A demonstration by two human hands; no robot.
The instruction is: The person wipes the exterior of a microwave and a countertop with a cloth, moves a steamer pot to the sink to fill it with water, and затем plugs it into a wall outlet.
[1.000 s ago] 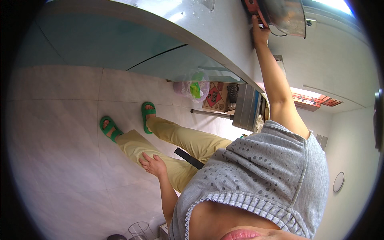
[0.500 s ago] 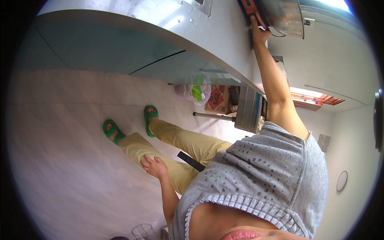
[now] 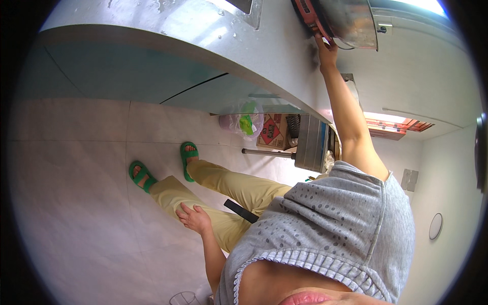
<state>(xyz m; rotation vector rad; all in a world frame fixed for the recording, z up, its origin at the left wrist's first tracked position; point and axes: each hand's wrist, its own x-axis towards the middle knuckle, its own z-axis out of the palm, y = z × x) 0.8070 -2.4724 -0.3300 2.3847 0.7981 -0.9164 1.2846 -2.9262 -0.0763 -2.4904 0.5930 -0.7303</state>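
My right hand [image 3: 326,50] reaches to the far right of the counter, at the red panel [image 3: 314,19] of an appliance with a dark edge. A finger is stretched out against the panel and the thumb stands apart from it. Partly cut off by the frame, a large metal pot [image 3: 353,25] stands beside the panel. A thin dark cord hangs near the thumb. My left hand [image 3: 194,218] lies against the yellow trouser leg [image 3: 221,223] with its fingers spread, and holds nothing.
The grey counter [image 3: 274,56] has water drops and a sink opening [image 3: 244,5]. A lined lilac bin [image 3: 231,122], a cardboard box [image 3: 272,129] and a grey metal unit [image 3: 310,145] stand below it. A wire rack [image 3: 185,299] shows at the bottom edge.
The view has shifted slightly, so the counter and floor sit a little lower. My right hand stays at the red panel, and my left hand stays on the trouser leg.
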